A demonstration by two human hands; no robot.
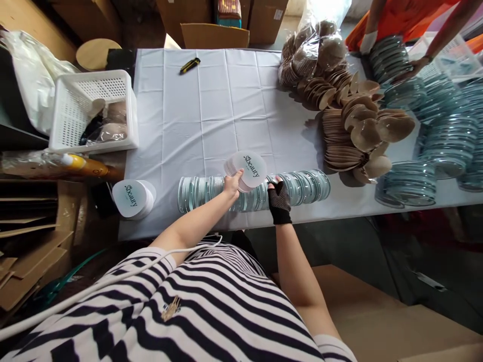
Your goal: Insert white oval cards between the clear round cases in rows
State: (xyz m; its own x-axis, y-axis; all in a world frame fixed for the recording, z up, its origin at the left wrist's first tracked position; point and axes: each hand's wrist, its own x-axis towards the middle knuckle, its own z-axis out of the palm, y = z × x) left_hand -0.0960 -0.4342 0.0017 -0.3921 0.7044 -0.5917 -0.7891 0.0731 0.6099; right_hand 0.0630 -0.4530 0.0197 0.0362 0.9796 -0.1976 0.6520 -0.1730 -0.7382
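My bare left hand [233, 185] is closed on a stack of rounded cards [252, 168] printed "beauty", with the thumb on top. The cards are held above a long row of clear round plastic cases [309, 187] standing on edge along the table's near side. In a black fingerless glove, my right hand [279, 201] is at the row, its fingers bent against a case just right of the cards; part of its grip is hidden. Another stack of the same printed cards [130, 198] lies at the table's near left corner.
Tan moulded cups [343, 141] are piled on the right of the white-covered table [215, 110], beside more stacked clear cases [409, 183]. A co-worker's hands [413, 68] hold cases at the far right. A yellow-black cutter [189, 66] lies at the back. A white basket [132, 113] stands left.
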